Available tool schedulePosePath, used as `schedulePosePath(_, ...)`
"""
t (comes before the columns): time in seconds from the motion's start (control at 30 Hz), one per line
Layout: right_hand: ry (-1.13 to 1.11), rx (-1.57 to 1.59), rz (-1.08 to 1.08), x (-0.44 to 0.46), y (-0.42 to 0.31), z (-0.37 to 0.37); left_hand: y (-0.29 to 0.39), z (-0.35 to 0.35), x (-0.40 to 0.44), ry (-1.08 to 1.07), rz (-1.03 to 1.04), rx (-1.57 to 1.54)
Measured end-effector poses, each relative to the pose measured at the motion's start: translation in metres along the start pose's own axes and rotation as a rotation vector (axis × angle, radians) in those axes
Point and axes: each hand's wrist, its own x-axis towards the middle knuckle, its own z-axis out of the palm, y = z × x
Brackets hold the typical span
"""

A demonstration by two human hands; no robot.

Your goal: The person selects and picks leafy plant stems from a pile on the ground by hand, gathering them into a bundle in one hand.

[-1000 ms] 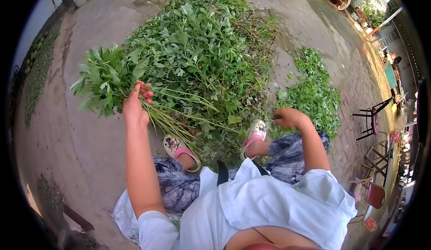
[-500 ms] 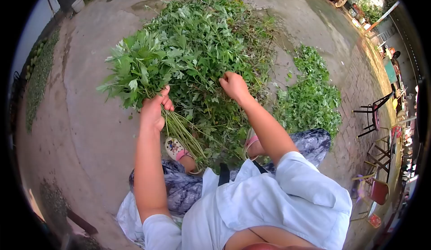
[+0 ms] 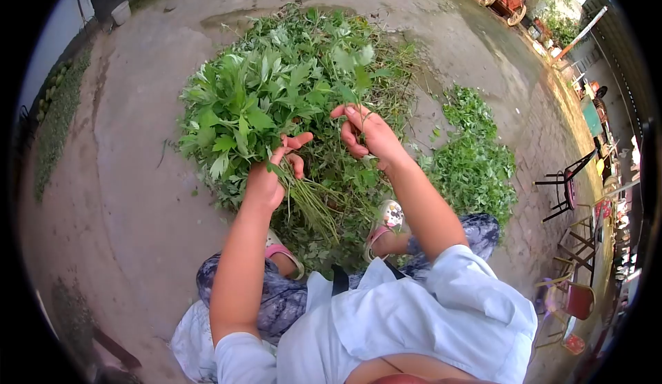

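Observation:
A thick bunch of leafy green stems (image 3: 238, 125) is held in my left hand (image 3: 273, 175), its bare stalks trailing below toward my feet. The thumb wraps the stalks while the forefinger points outward to the right. Just right of it, my right hand (image 3: 369, 135) pinches a single leafy sprig (image 3: 355, 73) between thumb and fingers, the leaves standing up above the fingertips. Behind and beneath both hands spreads a large heap of cut leafy plants (image 3: 303, 35) on the ground.
A smaller leafy pile (image 3: 476, 156) lies to the right on the concrete floor (image 3: 145, 149). My patterned clogs (image 3: 387, 222) flank the heap's near edge. Farther right stand a black chair (image 3: 569, 184) and other chairs. At the far left is a white bucket (image 3: 121, 13).
My left hand has brought the bunch to the right, closer to my right hand. The right hand has risen from the heap and turned, with a sprig now showing in its fingers.

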Motion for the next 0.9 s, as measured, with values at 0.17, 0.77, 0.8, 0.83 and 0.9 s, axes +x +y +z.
schedulePosePath(0.17, -0.420, -0.105, 0.260, -0.005, 0.007, -0.001, 0.017, 0.007, 0.001, -0.050, 0.105, -0.046)
schedulePosePath(0.77, 0.617, 0.472, -0.103, -0.026, 0.050, -0.106, 0.051, -0.044, -0.015, 0.094, 0.179, -0.240)
schedulePosePath(0.8, 0.762, 0.498, -0.137, -0.031, 0.049, -0.126, 0.051, -0.045, -0.017, 0.096, 0.184, -0.239)
schedulePosePath(0.83, 0.768, 0.264, -0.169, -0.037, 0.038, -0.128, 0.051, -0.045, -0.018, 0.093, 0.166, -0.211)
schedulePosePath(0.9, 0.685, -0.215, -0.157, -0.046, 0.012, -0.109, 0.047, -0.038, -0.018, 0.092, 0.115, -0.172)
